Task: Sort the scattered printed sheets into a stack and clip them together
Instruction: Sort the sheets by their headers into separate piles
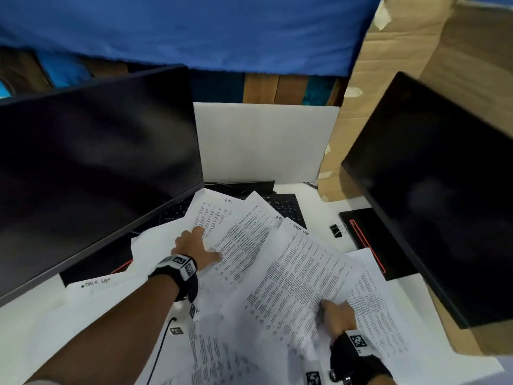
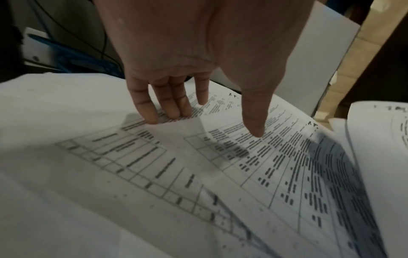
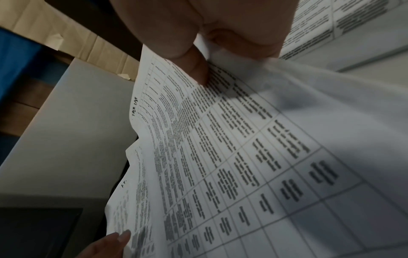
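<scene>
At the near edge of the tabletop [image 1: 33,323], loose printed sheets [image 1: 222,354] are spread in an overlapping fan and are not yet squared. Toward the near right corner, one printed sheet [image 1: 294,276] is pinched at its near edge by the right hand [image 1: 337,312], thumb on top and the fingers curled beneath, so that the page is lifted clear of those below it. For this step to be done well, the lifted page should probably be carried flat and low over the others, so that no corner is folded or caught.

Further in, toward the middle, the left hand [image 1: 195,245] is laid open on another page [image 1: 219,218], its straight fingers [image 2: 152,108] pressing the paper down while the thumb is spread apart. That page is best held still as the base of the stack, and each gathered page laid onto it with the headed edges matched.

Beyond, the far pages are draped over a black keyboard [image 1: 286,209], which makes an uneven bed; the pile would be better squared on bare tabletop. Near the right edge, beside a monitor base [image 1: 369,240], a black binder clip [image 1: 337,230] lies untouched, well apart from both hands. It should be left until the edges are tapped flush.
</scene>
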A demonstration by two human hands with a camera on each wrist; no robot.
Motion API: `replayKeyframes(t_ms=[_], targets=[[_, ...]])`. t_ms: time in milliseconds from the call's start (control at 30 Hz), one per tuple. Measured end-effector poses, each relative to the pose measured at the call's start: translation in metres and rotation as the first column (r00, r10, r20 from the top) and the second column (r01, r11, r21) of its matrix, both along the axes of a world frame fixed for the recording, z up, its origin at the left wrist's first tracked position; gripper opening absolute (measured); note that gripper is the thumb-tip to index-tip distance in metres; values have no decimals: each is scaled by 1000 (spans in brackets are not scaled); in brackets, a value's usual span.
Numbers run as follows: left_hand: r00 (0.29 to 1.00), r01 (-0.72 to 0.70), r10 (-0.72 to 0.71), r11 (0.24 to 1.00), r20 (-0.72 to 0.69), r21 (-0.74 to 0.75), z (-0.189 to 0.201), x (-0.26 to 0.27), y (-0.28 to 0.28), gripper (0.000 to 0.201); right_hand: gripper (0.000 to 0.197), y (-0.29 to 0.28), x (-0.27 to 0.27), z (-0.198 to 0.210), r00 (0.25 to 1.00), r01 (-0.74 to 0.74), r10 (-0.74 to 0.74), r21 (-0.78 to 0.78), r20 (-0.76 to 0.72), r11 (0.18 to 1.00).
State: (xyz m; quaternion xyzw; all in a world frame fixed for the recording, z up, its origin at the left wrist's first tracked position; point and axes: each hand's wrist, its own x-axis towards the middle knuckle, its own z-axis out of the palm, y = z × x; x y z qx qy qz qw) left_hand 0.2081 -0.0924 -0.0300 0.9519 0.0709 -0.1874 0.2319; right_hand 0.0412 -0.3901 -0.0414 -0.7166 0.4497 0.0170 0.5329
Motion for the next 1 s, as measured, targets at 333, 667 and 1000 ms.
replayKeyframes(t_ms=[333,667,1000], targets=[[997,35,-24,988,-76,151,-15,0,-3,68,11,1,12,4,997,68,-72,101,34,993],[995,12,-57,876,-79,-482,2,-39,21,16,38,6,50,3,992,90,-105,177,75,980],[950,-207,-30,686,-312,-697,6,-107,35,24,35,27,49,12,985,-15,-50,372,163,928]])
